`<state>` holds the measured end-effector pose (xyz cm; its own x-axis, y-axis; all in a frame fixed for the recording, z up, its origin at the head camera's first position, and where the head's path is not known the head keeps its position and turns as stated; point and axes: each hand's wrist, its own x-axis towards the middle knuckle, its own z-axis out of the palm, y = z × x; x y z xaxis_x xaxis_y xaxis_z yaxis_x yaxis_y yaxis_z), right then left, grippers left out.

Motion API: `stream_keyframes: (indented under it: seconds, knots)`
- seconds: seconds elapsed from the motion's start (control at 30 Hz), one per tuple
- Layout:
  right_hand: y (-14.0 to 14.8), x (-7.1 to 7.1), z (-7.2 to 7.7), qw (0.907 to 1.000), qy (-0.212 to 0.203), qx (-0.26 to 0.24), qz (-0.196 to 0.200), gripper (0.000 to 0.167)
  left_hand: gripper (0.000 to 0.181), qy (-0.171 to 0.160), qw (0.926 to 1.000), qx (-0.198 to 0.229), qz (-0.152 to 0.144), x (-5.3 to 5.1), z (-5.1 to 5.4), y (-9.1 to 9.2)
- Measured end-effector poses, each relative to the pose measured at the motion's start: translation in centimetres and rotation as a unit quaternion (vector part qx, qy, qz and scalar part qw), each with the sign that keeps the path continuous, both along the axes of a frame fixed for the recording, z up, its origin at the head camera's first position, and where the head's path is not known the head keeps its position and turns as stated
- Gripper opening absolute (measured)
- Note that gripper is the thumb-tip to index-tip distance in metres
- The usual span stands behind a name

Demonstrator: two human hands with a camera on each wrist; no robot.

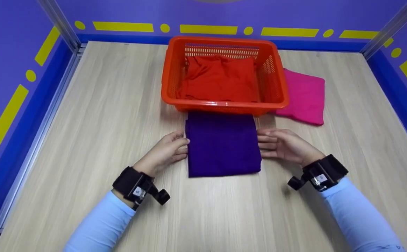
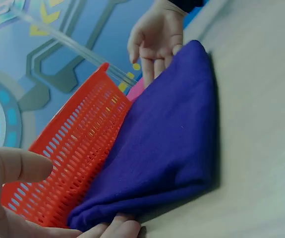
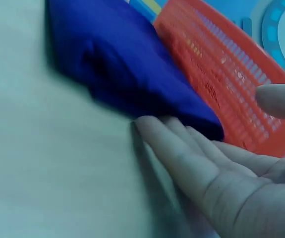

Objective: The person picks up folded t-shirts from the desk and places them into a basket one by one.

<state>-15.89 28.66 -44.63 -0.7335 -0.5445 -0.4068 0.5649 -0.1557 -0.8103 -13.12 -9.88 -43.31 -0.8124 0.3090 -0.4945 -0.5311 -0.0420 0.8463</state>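
A folded purple cloth (image 1: 223,145) lies flat on the table, its far edge against the front of an orange basket (image 1: 224,104). At its left edge is my left hand (image 1: 165,151); in the left wrist view the fingertips (image 2: 125,229) touch the lower fold while the thumb stands apart. My right hand (image 1: 287,146) is at the opposite edge, fingers extended. Their tips meet the cloth's underside edge in the right wrist view, the thumb (image 3: 281,100) held away. Inside the basket sits a red cloth (image 1: 221,78).
To the right of the basket lies a folded pink cloth (image 1: 305,96), partly hidden by the basket. Blue and purple panels (image 1: 217,14) with yellow marks wall in the wooden table (image 1: 221,213). Each wrist carries a black strap with a small camera.
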Motion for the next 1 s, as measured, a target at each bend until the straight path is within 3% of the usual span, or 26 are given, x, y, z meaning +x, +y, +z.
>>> stream_keyframes:
  seconds: [0.13,0.23,0.53,0.73,0.87,1.0]
  knots:
    - [-1.1,-0.1,-0.1,0.9995,-0.016,-0.022,0.016,0.037,0.066,-0.032,0.9977,0.054,0.025,-0.5,-0.7,0.3]
    - [-1.8,-0.2,-0.4,0.9984,-0.021,-0.051,0.017,0.037,0.065,-0.032,0.9944,0.093,0.039,-0.7,-1.3,0.9]
    - [-5.4,-0.3,-1.6,0.9975,-0.042,-0.007,-0.056,0.015,0.054,-0.005,0.983,0.174,0.057,-1.6,-3.2,2.8]
    - [-6.2,-0.4,-2.3,0.9966,-0.065,-0.014,-0.049,0.015,0.043,-0.031,0.9795,0.192,0.054,-2.0,-4.1,3.4]
    - [-6.2,-0.4,-2.5,0.9959,-0.074,-0.01,-0.052,0.016,0.03,-0.043,0.9808,0.183,0.052,-2.1,-4.2,3.6]
    - [-6.2,-0.5,-2.6,0.9951,-0.079,-0.005,-0.06,0.02,0.029,-0.042,0.9807,0.182,0.06,-2.1,-4.2,3.8]
